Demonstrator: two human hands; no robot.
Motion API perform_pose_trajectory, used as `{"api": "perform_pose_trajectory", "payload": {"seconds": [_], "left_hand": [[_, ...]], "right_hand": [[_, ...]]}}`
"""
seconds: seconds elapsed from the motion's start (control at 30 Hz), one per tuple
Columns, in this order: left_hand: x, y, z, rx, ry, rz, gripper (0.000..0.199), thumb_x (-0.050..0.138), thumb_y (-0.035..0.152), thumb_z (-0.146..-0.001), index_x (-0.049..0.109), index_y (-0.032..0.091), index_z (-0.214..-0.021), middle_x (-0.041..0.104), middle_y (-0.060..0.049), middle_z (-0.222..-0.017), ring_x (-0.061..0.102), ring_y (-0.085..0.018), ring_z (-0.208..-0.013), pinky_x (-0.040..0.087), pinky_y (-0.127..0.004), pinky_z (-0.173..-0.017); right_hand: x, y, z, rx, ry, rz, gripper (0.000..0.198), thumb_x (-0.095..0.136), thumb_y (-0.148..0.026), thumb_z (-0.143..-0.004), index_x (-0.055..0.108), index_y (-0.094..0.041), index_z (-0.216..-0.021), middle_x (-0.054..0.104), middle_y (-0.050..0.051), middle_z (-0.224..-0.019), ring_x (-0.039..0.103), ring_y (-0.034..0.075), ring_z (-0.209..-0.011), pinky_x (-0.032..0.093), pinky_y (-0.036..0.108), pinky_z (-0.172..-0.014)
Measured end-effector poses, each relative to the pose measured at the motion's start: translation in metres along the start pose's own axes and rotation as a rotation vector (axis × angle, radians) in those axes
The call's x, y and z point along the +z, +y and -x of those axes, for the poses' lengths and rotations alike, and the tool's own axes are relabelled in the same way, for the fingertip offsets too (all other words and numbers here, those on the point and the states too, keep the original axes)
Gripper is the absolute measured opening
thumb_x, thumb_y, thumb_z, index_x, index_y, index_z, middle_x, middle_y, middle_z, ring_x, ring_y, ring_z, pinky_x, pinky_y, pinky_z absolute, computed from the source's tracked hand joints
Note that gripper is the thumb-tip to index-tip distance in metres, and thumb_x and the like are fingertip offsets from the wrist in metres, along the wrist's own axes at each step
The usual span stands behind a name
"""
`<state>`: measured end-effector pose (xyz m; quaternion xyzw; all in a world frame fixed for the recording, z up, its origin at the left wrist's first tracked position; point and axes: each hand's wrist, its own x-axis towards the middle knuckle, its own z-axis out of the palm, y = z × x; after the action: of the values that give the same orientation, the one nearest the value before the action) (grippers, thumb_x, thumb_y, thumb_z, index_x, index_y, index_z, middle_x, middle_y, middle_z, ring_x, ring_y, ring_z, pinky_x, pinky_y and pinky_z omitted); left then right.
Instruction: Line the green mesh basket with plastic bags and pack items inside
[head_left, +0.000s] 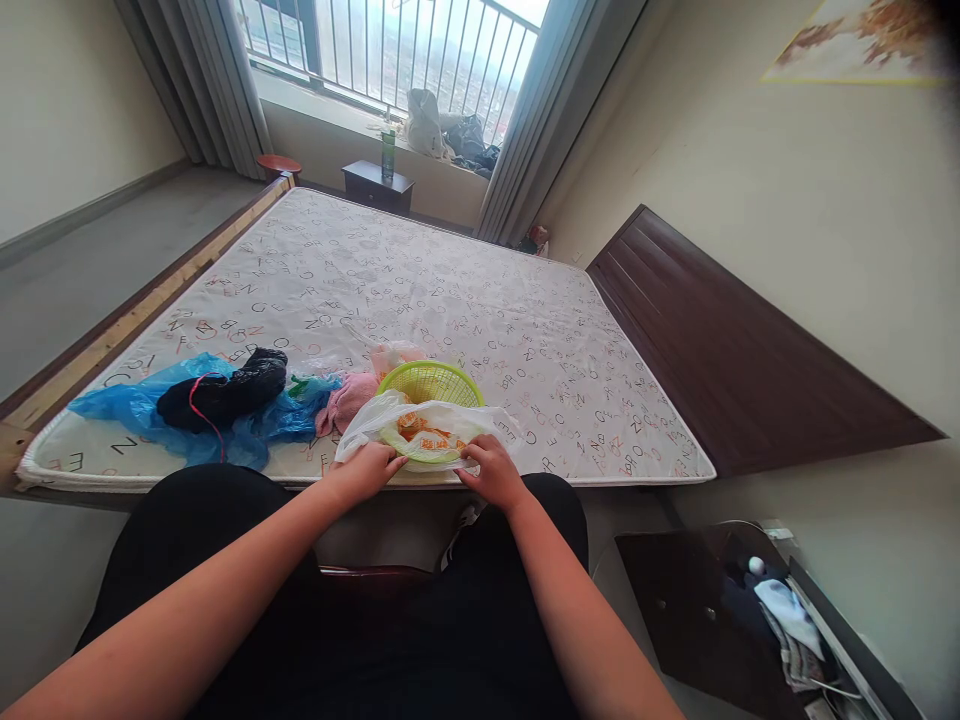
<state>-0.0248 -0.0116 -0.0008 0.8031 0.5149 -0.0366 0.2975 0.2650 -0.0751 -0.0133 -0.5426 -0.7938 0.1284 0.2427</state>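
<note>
Both hands grip the near rim of a white plastic bag (365,415) with orange print, close to the mattress's front edge. My left hand (369,468) pinches the bag's left side between thumb and fingers. On its right side, my right hand (493,470) has its thumb and fingers closed on the plastic. The bag lies over the front of a yellow-green plastic basket (431,380), whose mesh back wall shows behind it. Touching the basket on the left is a pink cloth (351,402).
A blue plastic bag (259,440) and a black bundle (225,392) with a red string lie left on the mattress (420,270). A dark headboard (720,340) rises to the right. A nightstand (675,580) with clothes stands at lower right, and a small cabinet (377,187) near the window.
</note>
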Motion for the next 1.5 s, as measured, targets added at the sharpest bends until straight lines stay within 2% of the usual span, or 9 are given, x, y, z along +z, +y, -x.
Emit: {"api": "perform_pose_trajectory", "payload": {"seconds": [0.43, 0.67, 0.87, 1.17, 1.23, 1.37, 1.5], "left_hand": [[0.001, -0.001, -0.002, 0.045, 0.012, 0.036, 0.05, 0.044, 0.051, -0.103, 0.079, 0.018, -0.091, 0.078, -0.016, -0.101, 0.072, -0.03, -0.095, 0.051, -0.039, -0.089], [-0.002, 0.002, 0.001, 0.049, 0.022, -0.001, 0.051, 0.043, 0.051, -0.103, 0.079, 0.018, -0.09, 0.078, -0.016, -0.097, 0.071, -0.029, -0.09, 0.051, -0.038, -0.086], [-0.001, 0.001, 0.001, 0.046, 0.024, -0.029, 0.052, 0.042, 0.052, -0.104, 0.078, 0.018, -0.091, 0.078, -0.016, -0.099, 0.072, -0.03, -0.093, 0.051, -0.037, -0.085], [-0.003, 0.002, 0.001, 0.046, 0.01, 0.038, 0.051, 0.043, 0.052, -0.103, 0.078, 0.018, -0.09, 0.078, -0.015, -0.097, 0.072, -0.03, -0.093, 0.05, -0.038, -0.086], [-0.004, 0.002, 0.001, 0.032, 0.004, 0.042, 0.051, 0.042, 0.053, -0.103, 0.078, 0.019, -0.091, 0.078, -0.015, -0.097, 0.072, -0.03, -0.094, 0.05, -0.038, -0.086], [-0.012, 0.006, 0.004, -0.019, -0.018, 0.044, 0.058, 0.038, 0.057, -0.103, 0.079, 0.017, -0.094, 0.078, -0.017, -0.097, 0.072, -0.032, -0.094, 0.05, -0.039, -0.086], [-0.022, 0.011, 0.008, -0.069, -0.011, 0.081, 0.061, 0.034, 0.055, -0.105, 0.079, 0.016, -0.096, 0.077, -0.017, -0.093, 0.072, -0.033, -0.093, 0.048, -0.039, -0.086]], "right_hand": [[-0.003, -0.004, -0.001, 0.018, -0.006, -0.022, 0.017, 0.082, -0.029, -0.084, 0.069, -0.024, -0.094, 0.064, 0.007, -0.103, 0.058, 0.026, -0.102, 0.051, 0.043, -0.094], [-0.007, -0.009, -0.002, 0.033, -0.019, -0.017, 0.006, 0.069, -0.029, -0.094, 0.068, -0.023, -0.094, 0.064, 0.007, -0.101, 0.057, 0.026, -0.101, 0.05, 0.043, -0.094], [-0.003, -0.006, -0.003, 0.031, -0.006, -0.007, 0.009, 0.065, -0.029, -0.097, 0.068, -0.023, -0.091, 0.064, 0.008, -0.098, 0.057, 0.025, -0.099, 0.05, 0.043, -0.092], [-0.001, -0.004, -0.003, 0.03, 0.013, -0.01, 0.01, 0.063, -0.027, -0.097, 0.065, -0.024, -0.088, 0.064, 0.007, -0.096, 0.057, 0.025, -0.097, 0.05, 0.042, -0.091], [0.002, -0.003, -0.003, 0.064, 0.038, -0.02, 0.009, 0.061, -0.027, -0.098, 0.064, -0.023, -0.09, 0.064, 0.007, -0.095, 0.058, 0.025, -0.096, 0.05, 0.042, -0.09], [0.008, 0.005, -0.004, 0.216, 0.133, -0.074, 0.008, 0.056, -0.029, -0.097, 0.059, -0.022, -0.095, 0.063, 0.006, -0.095, 0.059, 0.023, -0.092, 0.051, 0.039, -0.086], [0.011, 0.012, -0.005, 0.304, 0.181, -0.095, 0.013, 0.056, -0.035, -0.096, 0.056, -0.023, -0.091, 0.062, 0.006, -0.092, 0.06, 0.023, -0.088, 0.052, 0.039, -0.083]]}}
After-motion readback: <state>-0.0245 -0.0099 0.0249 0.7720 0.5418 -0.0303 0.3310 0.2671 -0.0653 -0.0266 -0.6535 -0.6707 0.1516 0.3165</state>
